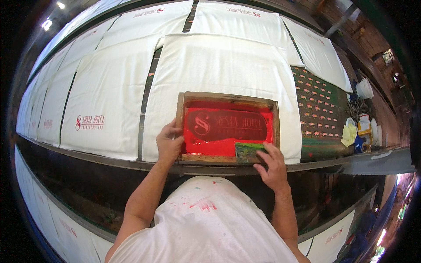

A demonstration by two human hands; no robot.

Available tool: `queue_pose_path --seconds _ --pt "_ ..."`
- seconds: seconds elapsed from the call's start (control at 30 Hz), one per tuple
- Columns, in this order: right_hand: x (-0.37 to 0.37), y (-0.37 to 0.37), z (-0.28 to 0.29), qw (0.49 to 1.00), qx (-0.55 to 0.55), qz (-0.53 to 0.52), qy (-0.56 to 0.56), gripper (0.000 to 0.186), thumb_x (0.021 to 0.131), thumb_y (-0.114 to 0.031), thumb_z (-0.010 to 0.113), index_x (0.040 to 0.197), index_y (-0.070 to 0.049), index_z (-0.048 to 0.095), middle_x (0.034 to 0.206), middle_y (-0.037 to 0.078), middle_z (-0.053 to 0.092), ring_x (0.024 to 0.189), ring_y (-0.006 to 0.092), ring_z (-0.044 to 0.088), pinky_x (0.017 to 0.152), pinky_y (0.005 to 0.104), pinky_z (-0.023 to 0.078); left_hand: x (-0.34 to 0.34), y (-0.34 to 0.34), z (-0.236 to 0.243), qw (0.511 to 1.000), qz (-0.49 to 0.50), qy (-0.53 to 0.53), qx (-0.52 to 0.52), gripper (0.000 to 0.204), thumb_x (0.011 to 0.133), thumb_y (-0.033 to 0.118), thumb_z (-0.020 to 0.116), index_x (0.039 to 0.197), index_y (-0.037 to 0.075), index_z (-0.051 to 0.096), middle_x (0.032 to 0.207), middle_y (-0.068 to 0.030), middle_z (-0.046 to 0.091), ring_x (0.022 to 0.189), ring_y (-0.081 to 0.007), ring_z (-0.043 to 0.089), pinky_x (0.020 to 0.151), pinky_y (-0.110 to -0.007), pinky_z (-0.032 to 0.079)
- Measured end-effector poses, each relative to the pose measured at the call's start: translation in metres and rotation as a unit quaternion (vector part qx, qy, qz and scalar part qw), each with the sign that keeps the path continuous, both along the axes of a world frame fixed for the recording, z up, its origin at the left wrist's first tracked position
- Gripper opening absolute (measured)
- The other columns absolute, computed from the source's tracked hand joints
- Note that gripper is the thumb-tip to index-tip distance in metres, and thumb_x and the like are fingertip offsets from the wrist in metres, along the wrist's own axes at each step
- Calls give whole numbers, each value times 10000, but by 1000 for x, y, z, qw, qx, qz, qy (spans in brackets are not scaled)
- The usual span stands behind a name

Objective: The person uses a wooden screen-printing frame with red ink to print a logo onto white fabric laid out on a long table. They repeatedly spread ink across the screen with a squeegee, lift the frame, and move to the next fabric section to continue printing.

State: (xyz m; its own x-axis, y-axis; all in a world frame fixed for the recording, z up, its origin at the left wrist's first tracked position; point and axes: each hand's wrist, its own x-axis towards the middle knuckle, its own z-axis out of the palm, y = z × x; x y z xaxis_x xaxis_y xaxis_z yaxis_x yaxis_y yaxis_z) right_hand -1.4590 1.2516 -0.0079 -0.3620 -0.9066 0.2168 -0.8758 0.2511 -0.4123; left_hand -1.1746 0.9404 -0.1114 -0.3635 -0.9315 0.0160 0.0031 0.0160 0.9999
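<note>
From the head camera, we look down at a long table [368, 163] covered with white cloths. Right in front of us lies a wooden frame [227, 97] with a screen full of bright red ink [210, 147]. The frame sits flat on a white cloth [219, 65], close to the near edge of the table.

Our left hand [169, 144] rests on the left side of the frame. The thumb and fingers curl over the wooden edge and press on it, so this hand is gripping the frame.

Our right hand [272, 163] is at the near right corner of the frame. Its fingers lie spread on a small flat tool [248, 152] with green and dark stains. The tool stands in the red ink at the bottom of the screen. The hand is holding the tool from above, with the fingers bent over its edge.

To the left lies another white cloth [103, 105] with a red print on it. More white cloths [237, 19] lie in rows farther back. To the right, a bare part of the table shows a green board with small red marks [318, 111]. Past it we see a yellow rag [348, 135] and a white bucket [364, 89].

At the bottom we see our white shirt [206, 228] with red spots of ink on it.
</note>
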Motion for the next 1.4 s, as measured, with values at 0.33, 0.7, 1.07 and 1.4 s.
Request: queue_pose_path --seconds 0.33,0.7,1.07,1.4 --pt "-8 -41 18 997 30 56 35 443 873 64 709 1294 -53 787 1231 164 800 1203 384 742 1058 524 583 15 -35 44 958 -122 -191 -178 488 980 89 802 1457 32 717 1578 -213 655 1431 -363 646 1198 -469 543" --pt "16 -137 39 981 84 169 -52 333 923 64 712 1230 -29 802 1122 194 807 1110 424 752 985 530 605 11 -64 81 713 -230 -455 -481 540 927 62 698 1466 88 731 1643 -88 637 1407 -374 623 1104 -503 535" --pt "19 -249 4 990 -20 136 0 444 875 72 632 1254 -72 811 1174 181 799 1116 416 743 1013 540 595 -2 -60 94 723 -263 -475 -427 394 979 147 700 1362 80 765 1614 -124 649 1083 -326 774 903 -483 621" --pt "77 -157 5 981 40 183 40 406 868 12 687 1245 -68 816 1238 143 793 1141 346 733 980 492 555 -5 -60 108 729 -311 -503 -344 466 966 120 721 1427 65 754 1689 -125 593 1194 -360 753 1035 -496 604"
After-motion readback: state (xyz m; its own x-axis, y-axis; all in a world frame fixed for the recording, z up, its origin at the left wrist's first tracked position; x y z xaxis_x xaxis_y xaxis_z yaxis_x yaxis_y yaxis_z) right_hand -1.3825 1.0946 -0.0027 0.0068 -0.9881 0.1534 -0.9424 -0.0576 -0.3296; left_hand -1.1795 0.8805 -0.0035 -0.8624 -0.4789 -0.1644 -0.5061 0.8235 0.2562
